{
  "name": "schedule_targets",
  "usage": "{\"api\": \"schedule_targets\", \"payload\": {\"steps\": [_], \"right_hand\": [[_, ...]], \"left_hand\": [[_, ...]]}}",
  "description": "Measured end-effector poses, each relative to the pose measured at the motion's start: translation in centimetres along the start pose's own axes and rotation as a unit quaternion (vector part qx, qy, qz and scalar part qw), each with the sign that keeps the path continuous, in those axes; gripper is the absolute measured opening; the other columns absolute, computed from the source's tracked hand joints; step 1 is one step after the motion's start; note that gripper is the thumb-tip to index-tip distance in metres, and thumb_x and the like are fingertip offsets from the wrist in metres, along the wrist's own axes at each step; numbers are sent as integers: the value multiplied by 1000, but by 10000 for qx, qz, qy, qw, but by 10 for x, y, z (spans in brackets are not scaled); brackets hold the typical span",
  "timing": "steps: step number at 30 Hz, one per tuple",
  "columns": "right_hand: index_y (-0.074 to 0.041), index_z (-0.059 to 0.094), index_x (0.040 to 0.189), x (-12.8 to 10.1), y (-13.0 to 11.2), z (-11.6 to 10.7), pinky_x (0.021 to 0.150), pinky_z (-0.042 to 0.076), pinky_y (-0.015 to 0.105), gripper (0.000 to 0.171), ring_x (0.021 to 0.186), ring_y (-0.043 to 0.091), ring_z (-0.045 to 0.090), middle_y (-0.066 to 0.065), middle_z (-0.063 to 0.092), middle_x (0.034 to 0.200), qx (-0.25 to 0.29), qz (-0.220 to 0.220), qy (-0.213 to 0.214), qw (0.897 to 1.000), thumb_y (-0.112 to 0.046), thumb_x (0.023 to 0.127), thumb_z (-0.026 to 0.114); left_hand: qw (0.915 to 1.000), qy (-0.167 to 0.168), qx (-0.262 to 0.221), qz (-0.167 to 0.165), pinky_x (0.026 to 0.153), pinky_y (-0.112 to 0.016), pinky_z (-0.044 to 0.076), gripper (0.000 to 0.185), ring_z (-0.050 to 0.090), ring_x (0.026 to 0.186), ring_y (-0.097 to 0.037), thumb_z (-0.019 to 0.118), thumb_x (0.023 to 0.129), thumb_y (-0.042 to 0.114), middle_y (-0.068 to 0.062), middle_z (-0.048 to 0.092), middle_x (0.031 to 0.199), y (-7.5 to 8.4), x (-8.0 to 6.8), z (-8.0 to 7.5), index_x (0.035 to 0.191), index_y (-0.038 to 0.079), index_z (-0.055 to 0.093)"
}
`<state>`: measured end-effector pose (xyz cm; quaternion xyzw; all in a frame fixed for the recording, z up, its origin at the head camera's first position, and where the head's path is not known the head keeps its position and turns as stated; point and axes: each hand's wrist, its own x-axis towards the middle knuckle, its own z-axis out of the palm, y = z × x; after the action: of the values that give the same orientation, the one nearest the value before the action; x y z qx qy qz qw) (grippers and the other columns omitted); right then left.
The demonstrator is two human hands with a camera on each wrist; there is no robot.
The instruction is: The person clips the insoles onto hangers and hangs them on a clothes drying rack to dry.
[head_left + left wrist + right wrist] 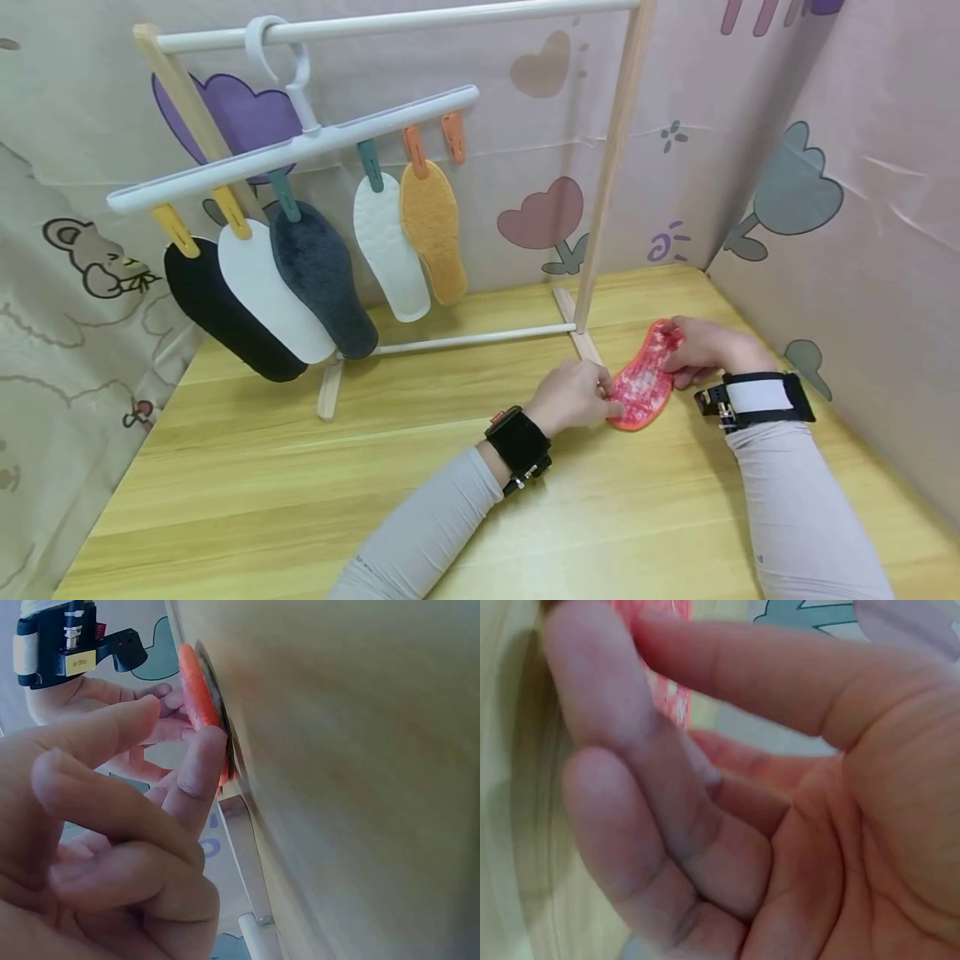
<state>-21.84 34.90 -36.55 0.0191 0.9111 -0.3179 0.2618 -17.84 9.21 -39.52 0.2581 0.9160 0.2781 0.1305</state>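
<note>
A red-and-white mottled insole [639, 385] with an orange rim is at the right of the table, beside the rack's foot. My right hand [701, 346] pinches its right edge near the narrow middle between thumb and fingers; in the right wrist view those fingers [604, 682] overlap the red fabric. My left hand [573, 396] is at the insole's lower left edge. Up close in the left wrist view, one fingertip of the left hand [127, 825] touches the orange rim [199, 690], while its other fingers are bent loosely with nothing between them. The insole's underside is mostly hidden.
A white hanger [300, 148] hangs from the rack's top bar [450, 17]. Clothespins hold black [225, 308], white, dark grey [318, 275] and orange [435, 233] insoles on it. One orange clothespin [453, 137] holds nothing. A patterned cloth backs the wooden table [337, 517].
</note>
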Motion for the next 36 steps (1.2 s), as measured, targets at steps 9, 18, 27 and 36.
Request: {"api": "schedule_targets", "payload": {"steps": [9,18,27,36], "right_hand": [[17,28,151,-2,-7,7,70,61,36,83,74,21,71,17,71,90,-467,-496,24,9977,-1,87,77],[4,67,132,0,-27,21,85,60,44,65,101,36,66,30,68,123,-1638,-1222,298,9784,1,71,87],[-4,76,110,2,-44,31,72,53,30,35,86,23,62,13,70,97,-1548,-1062,209,9820,0,76,85],[-8,72,100,-1,-49,38,66,55,30,26,77,21,60,9,63,88,-1724,-933,284,9802,0,78,85]], "left_hand": [[9991,146,375,-105,59,-22,42,27,52,65,-8,92,86,40,10,62,76,-3,-1,3,91,19,75],[9975,145,684,-101,56,-23,33,48,42,59,-7,92,86,41,9,42,64,-3,-1,5,68,19,53],[9973,170,697,-157,55,-23,33,46,42,59,-7,93,85,40,10,42,65,-5,-1,2,69,19,54],[9979,103,626,-143,55,-22,29,48,39,59,-6,93,85,37,9,39,65,-8,3,0,66,19,52]]}}
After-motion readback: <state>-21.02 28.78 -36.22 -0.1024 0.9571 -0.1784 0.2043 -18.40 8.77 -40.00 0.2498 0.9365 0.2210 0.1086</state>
